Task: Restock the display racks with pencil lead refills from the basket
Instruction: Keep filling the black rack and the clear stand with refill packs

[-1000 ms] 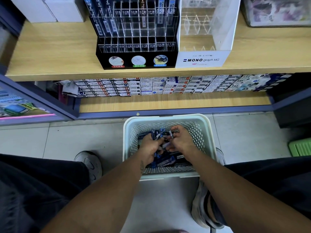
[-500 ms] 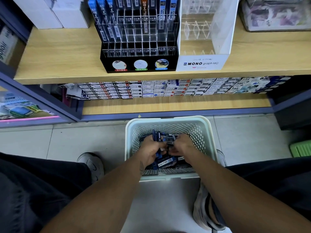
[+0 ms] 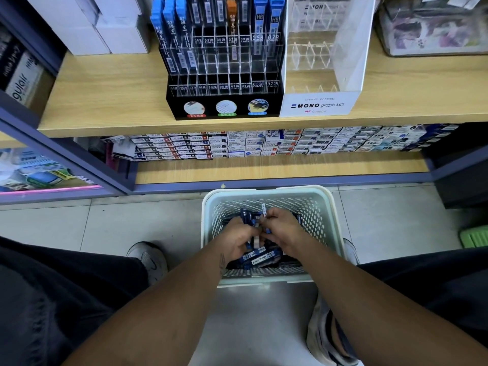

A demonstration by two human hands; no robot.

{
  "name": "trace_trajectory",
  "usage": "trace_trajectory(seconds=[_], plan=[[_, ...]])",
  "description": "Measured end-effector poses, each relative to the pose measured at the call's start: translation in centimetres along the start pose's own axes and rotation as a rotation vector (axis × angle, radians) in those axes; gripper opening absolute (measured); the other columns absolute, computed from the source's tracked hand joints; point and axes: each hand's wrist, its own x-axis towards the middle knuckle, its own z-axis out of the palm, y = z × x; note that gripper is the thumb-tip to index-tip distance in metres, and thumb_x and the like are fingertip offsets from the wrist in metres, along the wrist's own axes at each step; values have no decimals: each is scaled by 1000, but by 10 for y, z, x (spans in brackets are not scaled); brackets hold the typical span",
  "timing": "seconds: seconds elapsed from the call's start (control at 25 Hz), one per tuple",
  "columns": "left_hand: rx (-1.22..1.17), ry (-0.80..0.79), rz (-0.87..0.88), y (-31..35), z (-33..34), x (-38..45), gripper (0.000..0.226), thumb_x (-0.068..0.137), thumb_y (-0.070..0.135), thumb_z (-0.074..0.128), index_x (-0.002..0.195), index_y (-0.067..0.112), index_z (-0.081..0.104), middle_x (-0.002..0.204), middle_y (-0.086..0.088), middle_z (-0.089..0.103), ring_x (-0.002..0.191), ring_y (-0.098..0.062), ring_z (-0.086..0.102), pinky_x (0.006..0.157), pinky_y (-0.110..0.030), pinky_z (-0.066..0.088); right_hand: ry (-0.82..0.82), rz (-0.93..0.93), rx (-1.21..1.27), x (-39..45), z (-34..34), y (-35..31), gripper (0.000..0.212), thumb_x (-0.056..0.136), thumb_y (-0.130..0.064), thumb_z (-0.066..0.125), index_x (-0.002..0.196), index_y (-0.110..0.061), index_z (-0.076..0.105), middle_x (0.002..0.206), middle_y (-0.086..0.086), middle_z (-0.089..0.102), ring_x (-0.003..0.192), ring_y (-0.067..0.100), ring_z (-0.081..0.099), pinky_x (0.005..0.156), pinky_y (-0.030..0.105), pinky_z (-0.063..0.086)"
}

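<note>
Bright, even indoor light from above, no hard shadows. Soft shade under the upper shelf dims the row of boxes below. Mild glare on the floor tiles and the clear rack. Wide-angle lens bends shelf edges, esp. at left & right. Slight motion blur on both hands in the basket; forearms near the lens look soft.
</note>
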Motion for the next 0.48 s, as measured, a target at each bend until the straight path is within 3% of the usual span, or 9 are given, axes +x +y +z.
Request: trace_trajectory(seconds=[0.24,0.36,0.48], plan=[[117,-93,51,17,2,-20,26,90,-10,59,102,11,66,83,-14,65,58,-17,57,52,-28,49,-83,-92,-127,-18,-13,-23,7,92,3,66,95,-4,66,98,16,72,85,24,71,72,31,62],[149,-137,116,34,1,-38,22,94,-4,59,107,13,62,84,-13,65,60,-17,57,54,-31,47,-86,-131,-131,-35,-22,-49,25,87,4,71,111,4,67,103,19,73,89,30,74,73,32,63],[200,-176,194,58,-1,-61,12,96,9,64,106,8,59,72,-6,65,56,-15,57,50,-29,45,-77,-244,-169,-60,-30,-79,24,88,-3,71,112,-2,69,97,17,75,75,25,71,69,30,61]])
